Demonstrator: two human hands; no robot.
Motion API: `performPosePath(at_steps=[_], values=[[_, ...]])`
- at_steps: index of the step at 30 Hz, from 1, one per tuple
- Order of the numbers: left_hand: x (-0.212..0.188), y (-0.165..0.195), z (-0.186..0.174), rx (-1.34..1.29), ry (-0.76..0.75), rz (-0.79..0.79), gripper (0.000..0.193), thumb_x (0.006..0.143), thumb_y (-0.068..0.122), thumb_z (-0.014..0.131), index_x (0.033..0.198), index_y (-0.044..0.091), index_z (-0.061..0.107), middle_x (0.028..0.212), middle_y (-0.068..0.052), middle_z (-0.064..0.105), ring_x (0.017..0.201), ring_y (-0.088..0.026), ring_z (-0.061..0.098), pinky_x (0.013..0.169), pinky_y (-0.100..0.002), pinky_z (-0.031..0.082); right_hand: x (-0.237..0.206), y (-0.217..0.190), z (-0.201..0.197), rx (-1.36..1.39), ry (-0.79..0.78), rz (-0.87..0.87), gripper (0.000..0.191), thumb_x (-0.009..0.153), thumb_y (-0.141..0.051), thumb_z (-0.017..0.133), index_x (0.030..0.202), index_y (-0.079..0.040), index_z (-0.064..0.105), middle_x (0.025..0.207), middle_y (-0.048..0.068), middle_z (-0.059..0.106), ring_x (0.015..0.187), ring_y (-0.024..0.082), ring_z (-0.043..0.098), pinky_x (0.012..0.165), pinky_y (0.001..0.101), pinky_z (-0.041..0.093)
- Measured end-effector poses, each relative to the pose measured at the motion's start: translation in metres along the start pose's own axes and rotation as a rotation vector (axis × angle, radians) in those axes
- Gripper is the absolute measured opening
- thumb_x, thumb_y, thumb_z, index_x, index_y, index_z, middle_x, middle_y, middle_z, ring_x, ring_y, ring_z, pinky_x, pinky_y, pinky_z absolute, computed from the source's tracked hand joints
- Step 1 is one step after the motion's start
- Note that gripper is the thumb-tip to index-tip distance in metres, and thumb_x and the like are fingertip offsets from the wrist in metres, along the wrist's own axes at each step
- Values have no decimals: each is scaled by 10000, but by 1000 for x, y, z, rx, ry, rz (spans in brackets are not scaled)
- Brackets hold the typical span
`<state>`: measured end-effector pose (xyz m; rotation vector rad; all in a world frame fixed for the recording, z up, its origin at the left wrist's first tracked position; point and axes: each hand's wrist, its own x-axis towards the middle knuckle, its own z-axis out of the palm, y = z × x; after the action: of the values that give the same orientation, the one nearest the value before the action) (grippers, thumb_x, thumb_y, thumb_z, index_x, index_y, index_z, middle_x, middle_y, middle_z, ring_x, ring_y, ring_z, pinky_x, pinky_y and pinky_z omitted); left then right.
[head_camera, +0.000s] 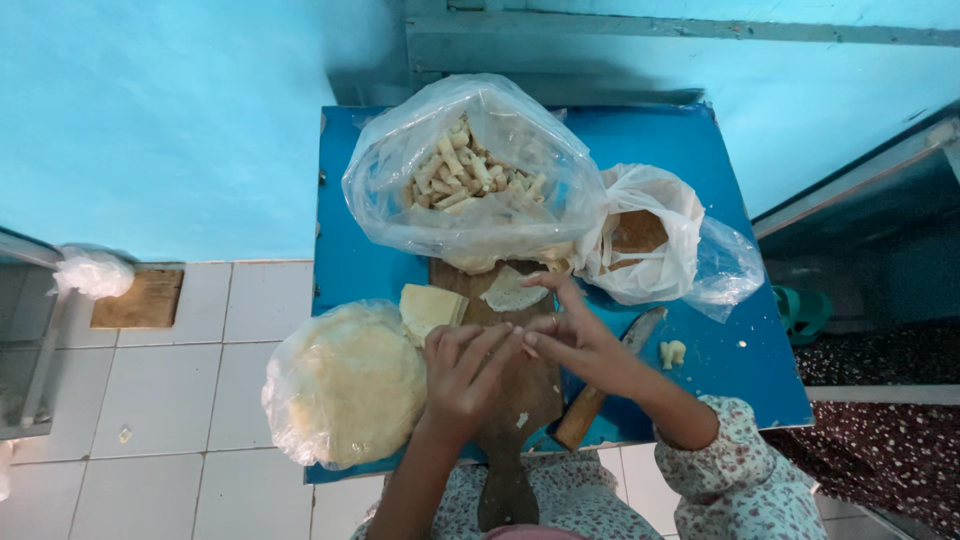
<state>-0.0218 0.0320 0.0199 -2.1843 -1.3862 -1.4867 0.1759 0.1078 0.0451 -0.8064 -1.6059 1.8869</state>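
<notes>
We look down on a small blue table (690, 150) set against a light blue wall (160, 120), with white floor tiles (180, 400) to our left and a patterned dark cloth (880, 420) at the right. A square wooden block (140, 298) lies on the tiles by the wall, with a crumpled white bag (92, 272) beside it.

At the table's far edge a clear plastic bag (470, 190) stands open, full of pale rolled pastry sticks (465, 170). Just right of it sits a white plastic bag (640, 240) holding something brown. At the near left corner a clear bag wraps a round stack of pale wrapper sheets (345, 385), with a folded yellowish sheet (430, 308) beside it.

A wooden cutting board (520, 390) lies in the middle, a torn piece of wrapper (510, 290) on its far end. Our left hand (465, 370) and right hand (575, 335) meet above the board, fingertips pinched together; what they pinch we cannot tell. A wooden-handled knife (605, 380) lies under the right wrist, near a small dough scrap (672, 352).
</notes>
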Motion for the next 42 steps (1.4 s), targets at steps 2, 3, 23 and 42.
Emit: performPosePath(at_steps=[2,3,23,42], values=[[1,1,-3,17,22,11,331,899,154,772,1223,95,737,1241,-11,671,1082,-230,603,934,-460,452,1,-10,5,54,-63,9,620,1015,-47,565,1527,-121,225,935,57,688,937,113,664,822,280,516],[2,2,-3,14,24,4,327,911,158,769,1230,98,735,1255,-12,670,1091,-231,601,945,-461,450,2,-15,7,49,-56,18,633,1009,-49,575,1533,-118,225,929,56,685,929,112,660,820,279,513],[-11,-13,51,342,-352,-232,547,827,404,729,1273,91,681,1409,-212,529,1348,-413,448,1028,-740,276,9,-76,-62,-1199,680,-329,393,931,-135,815,1242,-25,602,939,106,750,833,235,758,704,361,578],[2,-10,85,182,-363,-436,454,846,95,668,1280,-28,610,1090,-206,581,1032,-393,567,926,-518,441,4,5,-126,-1328,894,-484,241,928,79,654,1142,-18,599,980,161,707,869,355,688,703,465,536]])
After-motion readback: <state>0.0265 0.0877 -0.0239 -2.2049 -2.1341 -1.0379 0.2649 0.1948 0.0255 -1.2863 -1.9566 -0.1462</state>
